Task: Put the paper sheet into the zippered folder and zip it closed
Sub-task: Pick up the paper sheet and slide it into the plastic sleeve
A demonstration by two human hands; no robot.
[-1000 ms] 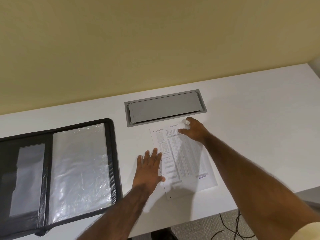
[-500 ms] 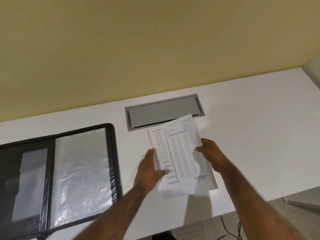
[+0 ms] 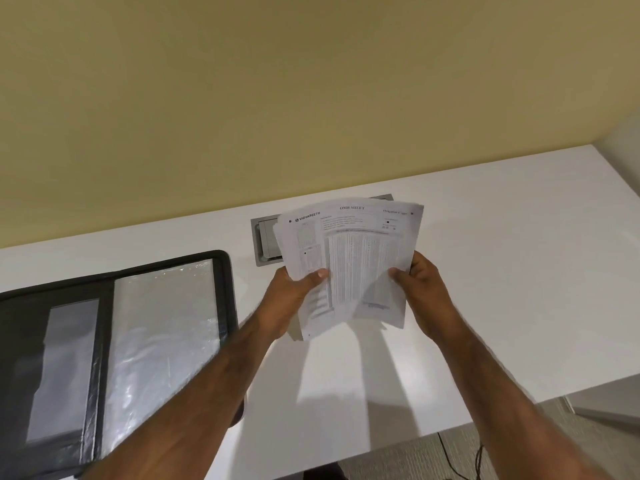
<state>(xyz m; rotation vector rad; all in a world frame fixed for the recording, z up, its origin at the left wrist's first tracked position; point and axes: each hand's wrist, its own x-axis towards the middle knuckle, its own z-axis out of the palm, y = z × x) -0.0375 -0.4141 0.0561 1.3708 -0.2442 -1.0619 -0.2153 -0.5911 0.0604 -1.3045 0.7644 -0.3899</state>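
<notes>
A printed paper sheet [image 3: 360,258] with a table of small rows is held up off the white desk [image 3: 502,265], tilted toward me and slightly bowed. My left hand [image 3: 294,289] pinches its left edge, thumb on the front. My right hand [image 3: 420,289] grips its right edge the same way. The black zippered folder [image 3: 225,292] lies flat and spread wide at the left, showing a clear plastic sleeve [image 3: 162,344] on its right half and a pocket on its left half. The folder's left part runs out of view.
A grey cable hatch [image 3: 265,242] is set into the desk behind the sheet, partly hidden by it. A beige wall rises behind the desk. Carpet and dark cables [image 3: 464,459] show below the front edge at the lower right.
The sheet lay flat on the desk under both hands; both hands have now taken it by its edges and lifted it clear of the desk.
</notes>
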